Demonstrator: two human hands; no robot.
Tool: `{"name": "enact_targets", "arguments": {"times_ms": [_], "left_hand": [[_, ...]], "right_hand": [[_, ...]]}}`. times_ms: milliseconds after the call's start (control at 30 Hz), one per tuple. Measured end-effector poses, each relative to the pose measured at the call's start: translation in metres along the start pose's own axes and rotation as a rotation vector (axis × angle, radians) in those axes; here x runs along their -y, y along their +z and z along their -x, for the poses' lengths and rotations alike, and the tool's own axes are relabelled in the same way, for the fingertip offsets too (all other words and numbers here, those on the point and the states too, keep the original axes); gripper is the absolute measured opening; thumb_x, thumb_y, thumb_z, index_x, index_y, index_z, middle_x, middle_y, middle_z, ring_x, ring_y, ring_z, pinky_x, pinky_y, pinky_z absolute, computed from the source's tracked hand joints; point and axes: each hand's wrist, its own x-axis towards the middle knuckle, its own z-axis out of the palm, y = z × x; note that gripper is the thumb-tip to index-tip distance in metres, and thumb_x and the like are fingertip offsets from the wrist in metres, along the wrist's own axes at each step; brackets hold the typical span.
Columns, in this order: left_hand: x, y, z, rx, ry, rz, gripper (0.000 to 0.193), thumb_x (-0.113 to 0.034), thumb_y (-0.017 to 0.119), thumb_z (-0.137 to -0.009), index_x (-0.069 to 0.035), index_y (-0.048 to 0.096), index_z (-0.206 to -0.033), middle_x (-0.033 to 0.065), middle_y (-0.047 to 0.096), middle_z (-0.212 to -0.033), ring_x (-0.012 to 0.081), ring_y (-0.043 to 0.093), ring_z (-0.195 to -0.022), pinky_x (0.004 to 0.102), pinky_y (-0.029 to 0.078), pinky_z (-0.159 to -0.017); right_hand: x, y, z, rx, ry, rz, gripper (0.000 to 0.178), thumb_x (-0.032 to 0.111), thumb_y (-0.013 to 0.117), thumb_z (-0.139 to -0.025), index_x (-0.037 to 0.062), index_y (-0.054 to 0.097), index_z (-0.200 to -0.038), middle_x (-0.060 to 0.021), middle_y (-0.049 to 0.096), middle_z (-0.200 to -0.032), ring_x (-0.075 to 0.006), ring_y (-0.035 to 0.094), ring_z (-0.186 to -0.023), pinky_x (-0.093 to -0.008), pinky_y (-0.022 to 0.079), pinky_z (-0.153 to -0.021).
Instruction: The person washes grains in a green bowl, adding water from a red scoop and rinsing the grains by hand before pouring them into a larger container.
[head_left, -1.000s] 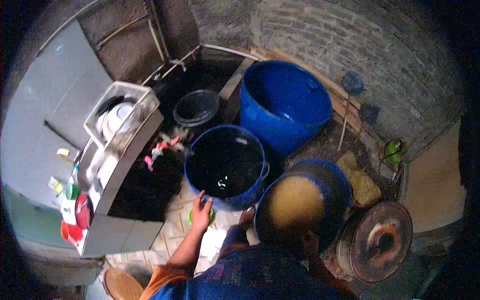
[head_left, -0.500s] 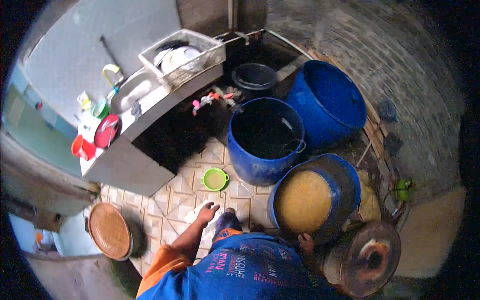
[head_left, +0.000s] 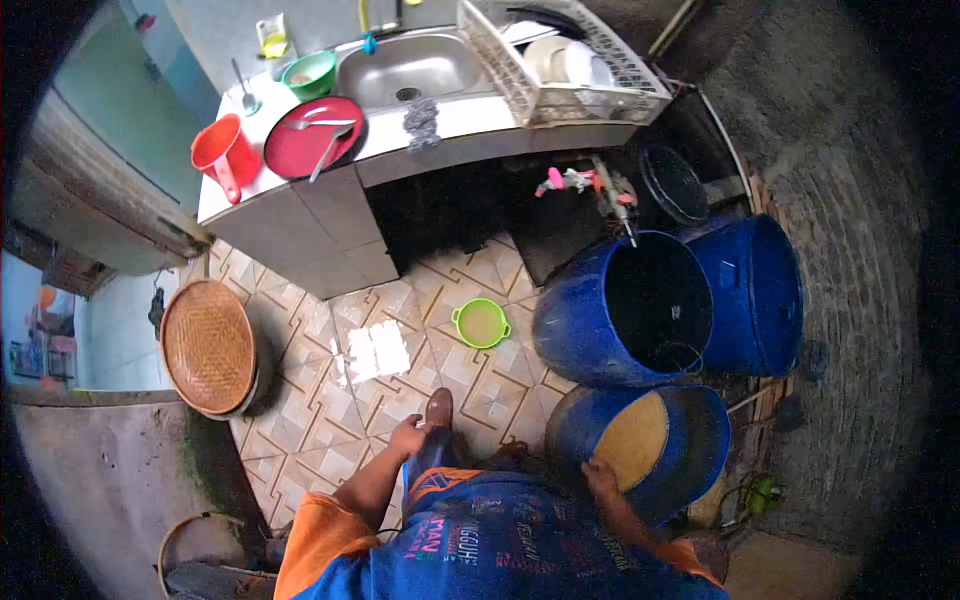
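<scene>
My left hand (head_left: 408, 437) hangs beside my left knee with its fingers curled in, and nothing plainly shows in it. A brown foot (head_left: 439, 408) shows just ahead of it on the tiles. My right hand (head_left: 602, 478) is at the near-left rim of a cut blue barrel (head_left: 712, 430), with loosely spread fingers. Whether it touches the rim, I cannot tell. Inside that barrel shows a round, yellowish surface (head_left: 634, 440). On the floor ahead stands a small green two-handled basin (head_left: 481, 323) with cloudy liquid in it.
Two more blue barrels (head_left: 565, 320) stand ahead on the right, below a tap (head_left: 625, 205). The counter carries a steel sink (head_left: 410, 72), a dish rack (head_left: 590, 105), a red plate (head_left: 290, 150) and a red jug (head_left: 226, 158). A woven tray (head_left: 208, 345) covers a container at left.
My view has turned right and moved closer to the sink counter. My left hand has drawn its fingers in from an open spread. My right hand stays beside the cut barrel.
</scene>
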Motion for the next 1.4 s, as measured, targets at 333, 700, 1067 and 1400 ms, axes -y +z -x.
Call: {"name": "enact_targets", "arguments": {"times_ms": [333, 700, 1067, 1400], "left_hand": [[0.019, -0.013, -0.004, 0.003, -0.035, -0.085, 0.066, -0.051, 0.057, -0.085, -0.001, 0.056, -0.128, 0.0267, 0.060, -0.121, 0.0396, 0.057, -0.116, 0.0417, 0.044, -0.099], [0.007, 0.042, 0.054, -0.213, -0.052, 0.153, 0.055, -0.040, 0.062, -0.089, -0.002, 0.055, -0.128, 0.0278, 0.058, -0.122, 0.0406, 0.055, -0.116, 0.0426, 0.043, -0.100], [0.159, 0.075, 0.044, -0.289, -0.516, 0.501, 0.047, -0.017, 0.061, -0.094, 0.005, 0.045, -0.132, 0.0138, 0.059, -0.123, 0.0179, 0.056, -0.113, 0.0292, 0.044, -0.096], [0.160, 0.083, 0.013, -0.221, -0.724, 0.557, 0.054, -0.025, 0.064, -0.093, 0.002, 0.044, -0.136, 0.0164, 0.059, -0.125, 0.0221, 0.057, -0.115, 0.0323, 0.044, -0.097]], "right_hand": [[0.212, 0.016, -0.081, 0.085, -0.151, -0.067, 0.048, 0.029, 0.068, -0.088, -0.0014, 0.057, -0.125, -0.0128, 0.065, -0.115, -0.0218, 0.062, -0.105, -0.0334, 0.048, -0.092], [0.203, 0.144, -0.265, 0.295, 0.097, -0.054, 0.054, 0.040, 0.063, -0.089, 0.0047, 0.055, -0.129, -0.0144, 0.066, -0.113, -0.0255, 0.064, -0.099, -0.0372, 0.051, -0.082], [0.069, 0.326, -0.501, 0.220, 0.611, -0.631, 0.035, 0.047, 0.061, -0.090, 0.0118, 0.058, -0.096, -0.0015, 0.044, -0.057, -0.0164, 0.041, -0.043, -0.0326, 0.034, -0.041], [0.055, 0.385, -0.597, 0.407, 0.342, -1.292, 0.032, 0.033, 0.055, -0.097, 0.0133, 0.050, -0.122, -0.0077, 0.060, -0.110, -0.0207, 0.062, -0.087, -0.0416, 0.052, -0.077]]}}
